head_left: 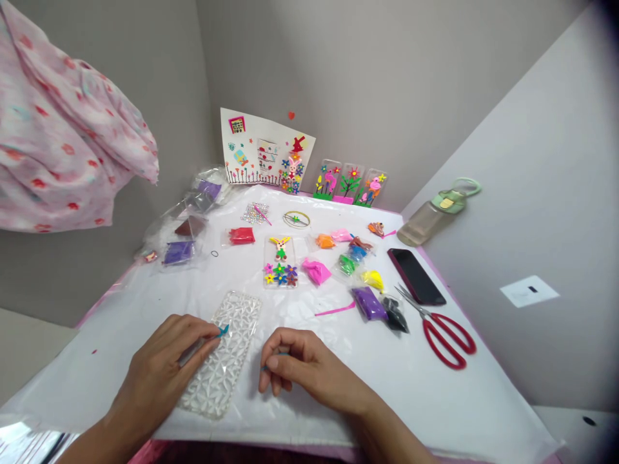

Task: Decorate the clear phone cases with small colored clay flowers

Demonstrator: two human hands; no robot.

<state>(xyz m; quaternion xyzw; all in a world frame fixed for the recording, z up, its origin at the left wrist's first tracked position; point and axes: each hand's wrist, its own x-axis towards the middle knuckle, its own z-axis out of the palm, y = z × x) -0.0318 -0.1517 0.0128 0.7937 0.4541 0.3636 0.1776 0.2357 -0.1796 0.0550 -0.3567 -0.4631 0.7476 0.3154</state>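
A clear phone case with a raised geometric pattern (pixel 223 361) lies on the white table cover near the front edge. Over its left side, my left hand (pixel 171 357) pinches a small piece of blue clay (pixel 223 330) between thumb and fingertips, just above or touching the case. To the right of the case, my right hand (pixel 300 367) has its fingers curled in. A bit of something blue shows between its thumb and fingers, mostly hidden. Further back lies a decorated clear case (pixel 281 270) bearing a clay rabbit and several clay flowers.
Bagged clay, including purple (pixel 370 303), black (pixel 395 314) and red (pixel 241 236), lies about the table. Red-handled scissors (pixel 447 338), a phone (pixel 416 276) and a bottle (pixel 432 216) are at right. A pink tool (pixel 335 309) lies mid-table. Pink patterned cloth (pixel 72 129) hangs upper left.
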